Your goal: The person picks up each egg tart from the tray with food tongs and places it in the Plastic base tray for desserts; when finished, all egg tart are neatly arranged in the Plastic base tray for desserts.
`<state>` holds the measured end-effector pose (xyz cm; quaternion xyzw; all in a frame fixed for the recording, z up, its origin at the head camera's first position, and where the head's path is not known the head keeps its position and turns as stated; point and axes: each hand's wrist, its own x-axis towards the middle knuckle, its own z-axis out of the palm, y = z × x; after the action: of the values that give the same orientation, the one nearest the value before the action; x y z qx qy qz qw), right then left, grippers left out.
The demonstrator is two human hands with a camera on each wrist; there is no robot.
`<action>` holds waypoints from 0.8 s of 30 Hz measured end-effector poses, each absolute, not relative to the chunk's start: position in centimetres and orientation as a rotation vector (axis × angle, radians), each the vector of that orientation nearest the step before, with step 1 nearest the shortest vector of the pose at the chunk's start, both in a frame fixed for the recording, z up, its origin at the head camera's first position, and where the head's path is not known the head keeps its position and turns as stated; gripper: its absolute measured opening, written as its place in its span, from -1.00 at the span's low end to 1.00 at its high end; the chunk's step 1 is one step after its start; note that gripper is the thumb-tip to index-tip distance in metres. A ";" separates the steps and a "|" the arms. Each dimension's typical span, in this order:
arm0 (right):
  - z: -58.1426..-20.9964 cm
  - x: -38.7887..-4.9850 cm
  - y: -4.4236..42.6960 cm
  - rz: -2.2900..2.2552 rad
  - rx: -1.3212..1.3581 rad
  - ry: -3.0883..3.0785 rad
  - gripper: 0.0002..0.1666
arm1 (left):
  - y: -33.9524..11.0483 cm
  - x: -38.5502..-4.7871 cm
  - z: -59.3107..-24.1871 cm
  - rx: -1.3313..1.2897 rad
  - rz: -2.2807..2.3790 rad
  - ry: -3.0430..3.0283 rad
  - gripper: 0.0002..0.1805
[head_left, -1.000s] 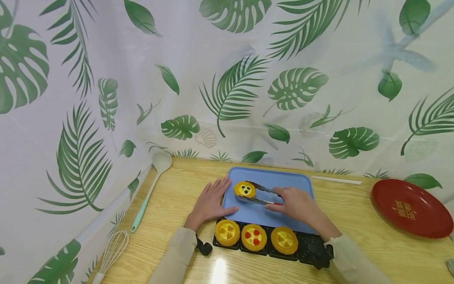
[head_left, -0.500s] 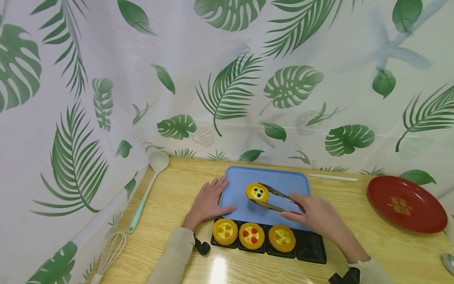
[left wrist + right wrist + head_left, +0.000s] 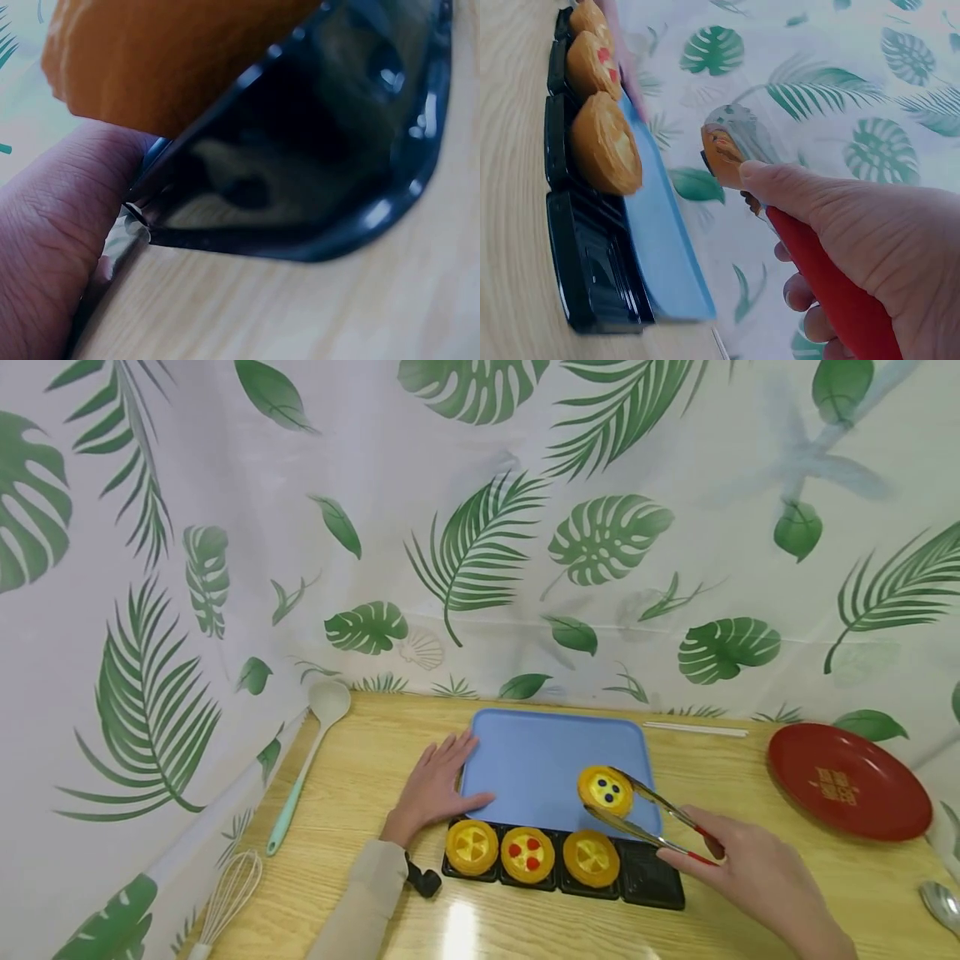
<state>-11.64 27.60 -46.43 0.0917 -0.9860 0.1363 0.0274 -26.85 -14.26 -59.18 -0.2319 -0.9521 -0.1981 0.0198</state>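
Note:
My right hand (image 3: pixel 765 872) grips metal tongs (image 3: pixel 637 832) by their red handles. Between the tong tips is an egg tart (image 3: pixel 606 792) topped with dark blue berries, held above the right part of a blue tray (image 3: pixel 525 756). With fingers spread, my left hand (image 3: pixel 433 787) rests along the tray's left edge. In front lies a black tray (image 3: pixel 651 875) with a row of compartments. Three tarts sit in it: a yellow-topped one (image 3: pixel 472 847), a red-topped one (image 3: pixel 528 855) and another yellow-topped one (image 3: pixel 592 858). The rightmost compartment shows its bare bottom in the right wrist view.
At the left lie a skimmer (image 3: pixel 300 777) with a mint handle and a whisk (image 3: pixel 231 893). A red plate (image 3: pixel 885 797) is at the right, near white chopsticks (image 3: pixel 697 729) and a metal spoon (image 3: pixel 941 903). A leaf-patterned curtain (image 3: pixel 480 668) stands behind.
My right hand has moved right and toward me, carrying the tart in the tongs from the blue tray's left part to its right front. My left hand has stayed on the tray edge.

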 end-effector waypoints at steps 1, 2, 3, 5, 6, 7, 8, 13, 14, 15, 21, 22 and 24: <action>-46.4 -11.2 28.0 0.417 0.268 -3.043 -0.12 | -14.3 -26.8 -59.1 -0.717 -0.621 -2.957 0.19; -46.4 -10.8 28.3 0.412 0.249 -3.046 -0.12 | -14.3 -26.8 -59.1 -0.720 -0.628 -2.955 0.18; -46.5 -10.4 28.6 0.410 0.225 -3.055 -0.12 | -14.3 -26.8 -59.1 -0.722 -0.636 -2.952 0.18; -46.7 -9.6 29.2 0.406 0.171 -3.084 -0.14 | -14.3 -26.7 -59.1 -0.729 -0.645 -2.948 0.18; -46.9 -9.3 29.5 0.412 0.129 -3.107 -0.13 | -14.3 -26.7 -59.1 -0.731 -0.651 -2.944 0.17; -47.0 -8.9 29.8 0.412 0.093 -3.133 -0.12 | -14.4 -26.8 -59.2 -0.733 -0.650 -2.942 0.17; -47.2 -8.6 30.0 0.421 0.053 -3.167 -0.10 | -14.4 -26.8 -59.2 -0.735 -0.651 -2.938 0.17; -48.7 -7.4 31.7 0.514 -0.083 -3.335 0.01 | -14.4 -26.9 -59.3 -0.730 -0.631 -2.938 0.17; -49.1 -7.2 32.0 0.535 -0.093 -3.359 0.01 | -14.4 -26.9 -59.2 -0.729 -0.628 -2.941 0.17; -49.5 -6.9 32.3 0.549 -0.099 -3.376 0.01 | -14.4 -26.8 -59.2 -0.727 -0.628 -2.944 0.17; -51.5 -6.0 33.1 0.564 -0.141 -3.450 0.15 | -14.4 -26.7 -59.2 -0.724 -0.634 -2.956 0.17; -51.7 -5.9 33.2 0.567 -0.153 -3.455 0.17 | -14.4 -26.7 -59.2 -0.725 -0.636 -2.956 0.17; -52.0 -5.8 33.2 0.565 -0.172 -3.454 0.18 | -14.3 -26.7 -59.2 -0.727 -0.643 -2.956 0.17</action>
<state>-5.78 33.15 -51.98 -0.0484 -0.9695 0.1586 -0.1804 -26.67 -14.26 -59.21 -0.2338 -0.9500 -0.2066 0.0153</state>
